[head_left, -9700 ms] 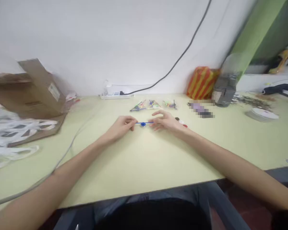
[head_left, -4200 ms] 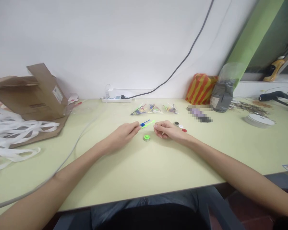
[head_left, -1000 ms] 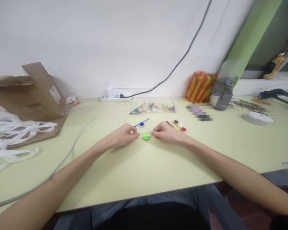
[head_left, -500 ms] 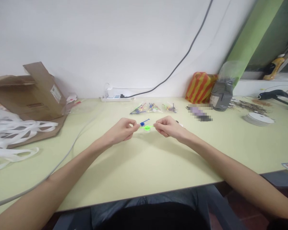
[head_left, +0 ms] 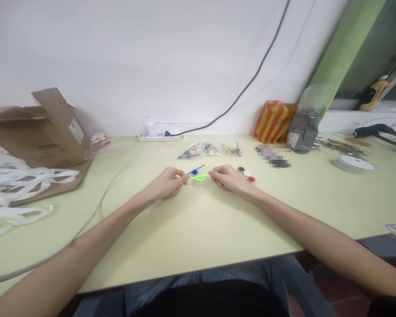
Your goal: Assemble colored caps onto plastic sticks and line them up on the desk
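Observation:
Between my two hands is a bright green plastic piece [head_left: 201, 177] with a round middle and thin arms. My left hand [head_left: 170, 181] pinches its left end between thumb and fingertips. At the other end, my right hand [head_left: 228, 178] is closed on the right arm in the same way. Just behind the green piece lies a similar blue piece [head_left: 194, 172], its thin arm slanting up to the right. Beside my right hand are a black disc [head_left: 241, 169], a white disc [head_left: 247, 174] and a red disc [head_left: 251, 179].
Three clear bags of coloured plastic pieces [head_left: 211, 149] lie behind my hands. A power strip [head_left: 158, 137] sits by the wall. On the left are a cardboard box [head_left: 49, 136] and white ribbon [head_left: 26, 176]; on the right, a striped bag [head_left: 275, 121] and a white roll [head_left: 354, 164].
Both hands have shifted slightly left and down in the picture, still holding the green piece. The coloured discs beside my right hand now show more fully.

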Motion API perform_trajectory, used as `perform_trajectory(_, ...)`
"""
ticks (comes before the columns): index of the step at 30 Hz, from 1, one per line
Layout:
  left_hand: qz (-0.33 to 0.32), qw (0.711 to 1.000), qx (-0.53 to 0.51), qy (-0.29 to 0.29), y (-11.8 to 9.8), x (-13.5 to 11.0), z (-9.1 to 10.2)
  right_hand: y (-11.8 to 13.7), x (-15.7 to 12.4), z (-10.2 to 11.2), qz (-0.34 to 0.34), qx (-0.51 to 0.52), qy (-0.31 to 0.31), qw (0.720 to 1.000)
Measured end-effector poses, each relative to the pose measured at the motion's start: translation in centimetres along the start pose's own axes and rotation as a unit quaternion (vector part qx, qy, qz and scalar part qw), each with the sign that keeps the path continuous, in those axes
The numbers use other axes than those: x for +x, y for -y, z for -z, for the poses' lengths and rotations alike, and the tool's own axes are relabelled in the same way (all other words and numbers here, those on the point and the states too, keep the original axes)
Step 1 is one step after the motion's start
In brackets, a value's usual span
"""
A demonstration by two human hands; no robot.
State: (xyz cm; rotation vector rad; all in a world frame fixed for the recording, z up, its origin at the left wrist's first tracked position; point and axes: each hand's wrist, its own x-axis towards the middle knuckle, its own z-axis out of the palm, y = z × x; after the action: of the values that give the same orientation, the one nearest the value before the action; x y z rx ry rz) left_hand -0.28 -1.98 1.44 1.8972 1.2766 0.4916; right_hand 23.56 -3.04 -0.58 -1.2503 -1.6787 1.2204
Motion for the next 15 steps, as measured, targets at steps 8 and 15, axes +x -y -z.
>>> perform_trajectory(8, 0.026, 0.999, -0.017, -0.008, 0.53, 0.34, 0.49, -0.09, 0.28, -0.13, 0.019, -0.018, -0.02, 0.999)
perform_trajectory(15, 0.032, 0.999, 0.001, -0.005, 0.15, 0.34, 0.58, 0.31, -0.11, 0.22, 0.017, -0.049, 0.006, 0.999)
